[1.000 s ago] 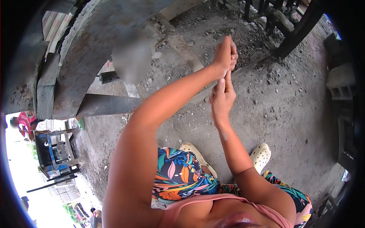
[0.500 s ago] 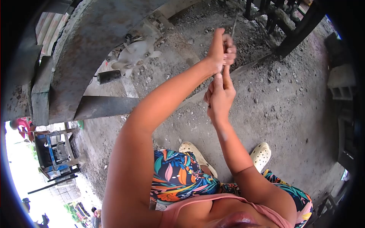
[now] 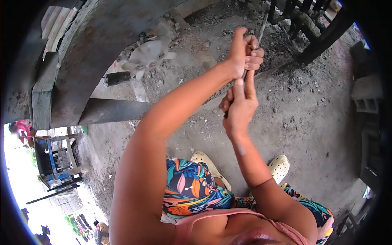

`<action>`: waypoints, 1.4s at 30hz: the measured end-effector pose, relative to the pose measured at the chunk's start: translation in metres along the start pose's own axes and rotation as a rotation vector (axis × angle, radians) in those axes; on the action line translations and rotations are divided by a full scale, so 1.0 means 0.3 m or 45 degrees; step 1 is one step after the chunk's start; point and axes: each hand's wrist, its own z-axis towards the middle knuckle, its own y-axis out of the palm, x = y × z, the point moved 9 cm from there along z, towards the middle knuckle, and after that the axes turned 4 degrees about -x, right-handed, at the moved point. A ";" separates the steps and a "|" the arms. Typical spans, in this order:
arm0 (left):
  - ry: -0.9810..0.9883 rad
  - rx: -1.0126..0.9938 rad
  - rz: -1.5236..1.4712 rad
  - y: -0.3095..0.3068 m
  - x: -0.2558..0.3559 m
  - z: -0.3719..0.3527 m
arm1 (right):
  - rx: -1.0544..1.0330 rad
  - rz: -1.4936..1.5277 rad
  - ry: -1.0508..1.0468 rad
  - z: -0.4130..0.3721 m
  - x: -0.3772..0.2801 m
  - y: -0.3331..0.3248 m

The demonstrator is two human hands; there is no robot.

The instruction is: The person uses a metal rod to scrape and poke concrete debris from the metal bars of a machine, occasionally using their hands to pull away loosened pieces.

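A thin, greyish rod point(image 3: 263, 28) slants from the dirt pile at the top down through both hands. My left hand point(image 3: 244, 53) wraps its fingers around the rod, with the thumb sticking up. Just below, my right hand point(image 3: 241, 104) is closed on the lower part, its index finger stretched along the rod. A dark end of it shows beneath the curled fingers. The two hands are almost touching. Where the rod's far tip meets the ground is out of clear view.
A white fan blade point(image 3: 145, 55) and a dark cylinder point(image 3: 117, 78) lie among debris at left. A rusty curved metal sheet point(image 3: 94, 53) stands beside them. Dark metal bars point(image 3: 322, 41) are at upper right, and a hollow block point(image 3: 365, 98) at right. A person in pink point(image 3: 24, 132) is far left.
Both hands have shifted slightly to the right, still gripping the rod. More of the rod shows above my left hand. The view has tilted a little.
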 end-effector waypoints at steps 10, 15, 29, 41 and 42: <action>0.105 0.242 0.269 -0.101 -0.055 -0.012 | -0.004 -0.174 -0.063 0.038 0.106 -0.095; -0.020 0.354 0.243 -0.129 -0.121 -0.051 | -0.005 -0.061 0.096 -0.038 0.091 -0.089; 0.025 0.427 0.292 -0.007 -0.120 -0.051 | -0.044 0.053 0.146 -0.069 -0.027 -0.120; 0.341 0.484 0.187 0.004 0.049 0.034 | -0.147 -0.143 0.070 0.063 -0.131 -0.074; 0.307 0.505 0.181 0.009 0.023 0.016 | -0.096 -0.135 0.125 0.038 -0.119 -0.088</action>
